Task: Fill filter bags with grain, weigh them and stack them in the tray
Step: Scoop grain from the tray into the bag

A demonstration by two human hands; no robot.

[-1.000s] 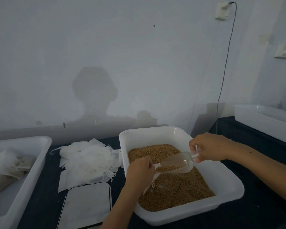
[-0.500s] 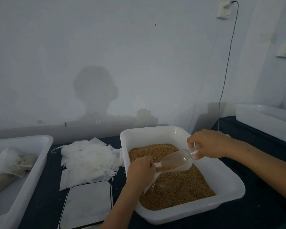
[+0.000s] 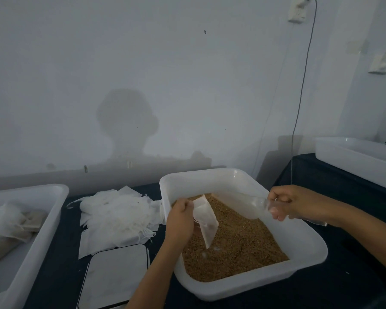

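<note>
Since the earlier frame the scoop (image 3: 252,206) had swung away from the filter bag (image 3: 206,221), the right hand (image 3: 299,202) curled round its handle. The left hand (image 3: 181,221) pinched the bag's mouth above the grain (image 3: 239,246) in the tub (image 3: 299,239). A loose grip could let the bag tip and spill before reaching the scale (image 3: 116,275).

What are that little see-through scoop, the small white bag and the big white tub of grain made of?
The clear scoop in the right hand looks like glossy transparent plastic: the tub wall shows through it. The small white filter bag gripped by the left hand seems thin, matte fabric or paper; it hangs limp. The white rectangular tub looks like smooth, slightly translucent moulded plastic, with rounded rims.
</note>
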